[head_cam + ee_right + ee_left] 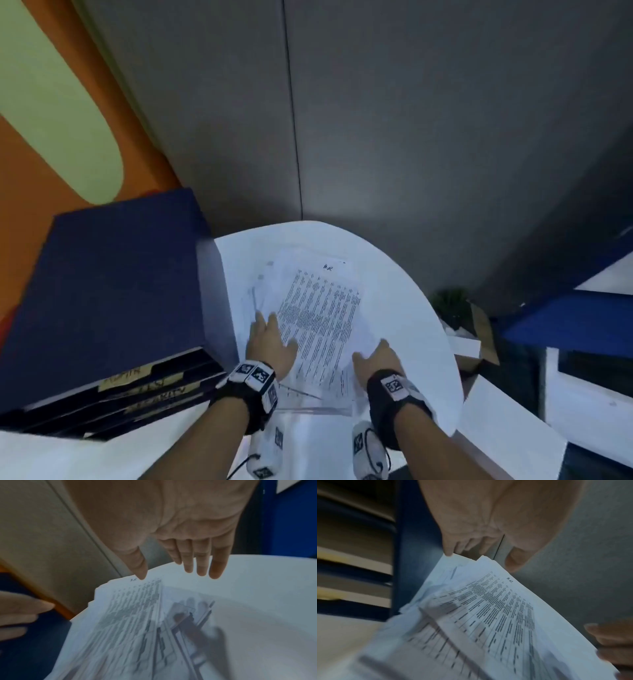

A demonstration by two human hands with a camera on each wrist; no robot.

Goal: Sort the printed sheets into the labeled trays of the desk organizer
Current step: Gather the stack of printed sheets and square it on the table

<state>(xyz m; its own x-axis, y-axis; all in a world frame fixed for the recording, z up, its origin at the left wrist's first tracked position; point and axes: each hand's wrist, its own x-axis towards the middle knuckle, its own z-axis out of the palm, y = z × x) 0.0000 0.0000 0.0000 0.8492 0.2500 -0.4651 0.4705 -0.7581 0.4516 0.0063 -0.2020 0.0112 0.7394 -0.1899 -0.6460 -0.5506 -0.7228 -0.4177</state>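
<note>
- Nearest me, my left hand (272, 346) lies over the left part of the printed sheets (318, 318), fingers straight and a little spread. I cannot tell whether the fingertips (448, 553) press the paper or only hover at its far corner.
- My right hand (378, 358) is at the pile's right near corner, fingers straight and held close together, thumb apart. It pinches nothing, and the right wrist view shows the fingertips (215, 573) above the paper.
- Between my two hands the sheets lie fanned loosely on the round white table (404, 294). The top one is a dense table with a short handwritten mark at its far edge.
- Left of my left fingers stands the dark blue desk organizer (113, 291), its trays (144, 383) facing me with pale labels too blurred to read.
- I judge the step to be picking up the top sheet, with no sheet lifted yet. Next I must pinch one edge, peel off a single page, read its mark, and match it to a tray label.
</note>
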